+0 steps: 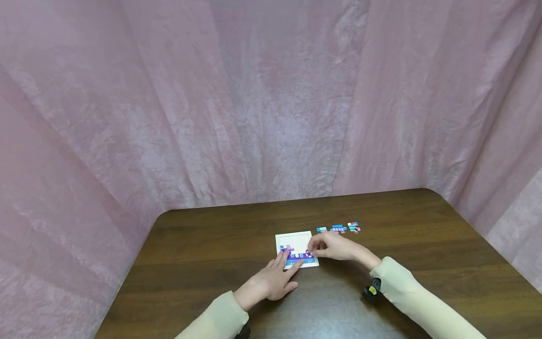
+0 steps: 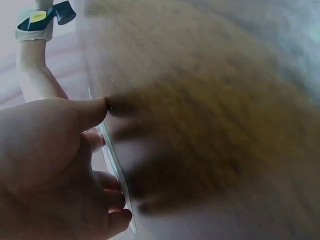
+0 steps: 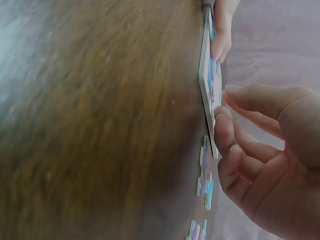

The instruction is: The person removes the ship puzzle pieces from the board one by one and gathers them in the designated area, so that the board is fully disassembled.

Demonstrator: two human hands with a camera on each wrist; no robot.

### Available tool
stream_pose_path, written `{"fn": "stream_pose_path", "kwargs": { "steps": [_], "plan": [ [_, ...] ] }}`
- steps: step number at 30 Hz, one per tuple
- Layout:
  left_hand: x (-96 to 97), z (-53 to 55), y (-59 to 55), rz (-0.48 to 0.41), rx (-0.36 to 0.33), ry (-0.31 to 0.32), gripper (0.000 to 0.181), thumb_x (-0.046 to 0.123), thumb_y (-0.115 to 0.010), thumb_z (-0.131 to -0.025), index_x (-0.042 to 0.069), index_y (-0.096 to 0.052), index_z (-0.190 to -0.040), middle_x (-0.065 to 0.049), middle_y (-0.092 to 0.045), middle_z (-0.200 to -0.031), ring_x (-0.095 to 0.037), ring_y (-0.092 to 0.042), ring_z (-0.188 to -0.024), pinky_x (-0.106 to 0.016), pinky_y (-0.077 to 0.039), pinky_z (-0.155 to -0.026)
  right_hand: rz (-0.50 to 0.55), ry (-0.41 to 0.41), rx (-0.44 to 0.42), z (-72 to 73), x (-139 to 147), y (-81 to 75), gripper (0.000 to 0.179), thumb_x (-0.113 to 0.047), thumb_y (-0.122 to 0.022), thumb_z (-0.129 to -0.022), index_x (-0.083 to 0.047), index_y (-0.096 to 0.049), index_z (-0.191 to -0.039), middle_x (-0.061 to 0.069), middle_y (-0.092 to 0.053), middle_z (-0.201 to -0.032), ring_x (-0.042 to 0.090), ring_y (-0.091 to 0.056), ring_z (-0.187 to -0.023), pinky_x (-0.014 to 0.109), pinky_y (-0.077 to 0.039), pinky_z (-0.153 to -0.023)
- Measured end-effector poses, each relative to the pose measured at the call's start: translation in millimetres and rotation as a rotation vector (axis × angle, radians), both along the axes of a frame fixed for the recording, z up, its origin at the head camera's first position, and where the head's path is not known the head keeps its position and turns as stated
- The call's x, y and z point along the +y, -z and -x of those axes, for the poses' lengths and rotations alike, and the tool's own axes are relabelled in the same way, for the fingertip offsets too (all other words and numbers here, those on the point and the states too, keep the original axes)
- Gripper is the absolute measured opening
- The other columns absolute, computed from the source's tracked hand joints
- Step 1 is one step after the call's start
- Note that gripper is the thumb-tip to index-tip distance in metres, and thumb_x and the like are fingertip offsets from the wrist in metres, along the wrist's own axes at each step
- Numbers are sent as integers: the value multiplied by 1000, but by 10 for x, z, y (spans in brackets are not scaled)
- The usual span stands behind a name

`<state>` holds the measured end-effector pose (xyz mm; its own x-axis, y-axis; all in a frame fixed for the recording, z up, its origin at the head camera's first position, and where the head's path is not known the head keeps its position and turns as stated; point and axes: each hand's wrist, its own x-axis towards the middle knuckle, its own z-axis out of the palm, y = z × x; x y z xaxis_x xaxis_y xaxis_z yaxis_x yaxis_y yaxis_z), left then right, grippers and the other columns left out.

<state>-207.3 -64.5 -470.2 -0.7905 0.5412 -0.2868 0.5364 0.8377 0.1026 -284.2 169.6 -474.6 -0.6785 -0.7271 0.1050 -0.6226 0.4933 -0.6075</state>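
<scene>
A square jigsaw puzzle board (image 1: 293,234) with a white border lies on the table. Its near part is filled with purple and blue pieces; the far part shows white backing. My left hand (image 1: 274,281) rests its spread fingers on the near left part of the board, thumb on the table side. At the board's right side my right hand (image 1: 336,246) pinches a small puzzle piece (image 1: 308,253) between thumb and fingertips, mostly hidden. The right wrist view shows that hand's curled fingers (image 3: 231,170) beside the board's edge (image 3: 204,82).
Loose puzzle pieces (image 1: 338,229) lie in a row beyond the right hand, one piece (image 1: 353,227) farthest right. The brown wooden table (image 1: 203,245) reaches back to a pink curtain (image 1: 271,103). Each wrist wears a dark band, the right band (image 1: 372,288) with a yellow label.
</scene>
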Motion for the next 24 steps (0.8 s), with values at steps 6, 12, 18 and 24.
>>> {"fn": "stream_pose_path", "kwargs": {
  "steps": [6,12,18,24],
  "plan": [
    [-4,-16,-35,-3,20,7,58,43,-42,-101,30,-23,-154,-17,-13,-162,-30,-17,-150,-42,-30,-117,-24,-21,3,15,-62,3,8,-8,-65,-91,-8,-72,-94,-4,-68,-78,-2,-53,-68,17,-48,-64],
    [-25,-10,-28,-28,5,11,59,43,-44,-101,29,-24,-154,-19,-12,-161,-31,-16,-150,-42,-29,-117,-31,-1,-8,11,-80,-7,9,-8,-65,-90,-8,-73,-94,-3,-69,-79,-3,-52,-67,17,-47,-64],
    [-54,-15,-38,0,-27,23,62,44,-45,-100,27,-21,-155,-16,-9,-163,-29,-14,-150,-41,-27,-119,-31,18,-17,9,-80,-1,8,-8,-65,-90,-8,-73,-93,-4,-68,-78,-3,-50,-66,17,-46,-63],
    [-90,-61,-79,26,-30,66,66,45,-47,-100,18,-22,-155,-12,-14,-162,-27,-17,-150,-41,-28,-118,-30,18,-15,26,-82,31,8,-9,-65,-91,-8,-73,-92,-5,-67,-77,-3,-50,-66,17,-46,-63]
  ]
}}
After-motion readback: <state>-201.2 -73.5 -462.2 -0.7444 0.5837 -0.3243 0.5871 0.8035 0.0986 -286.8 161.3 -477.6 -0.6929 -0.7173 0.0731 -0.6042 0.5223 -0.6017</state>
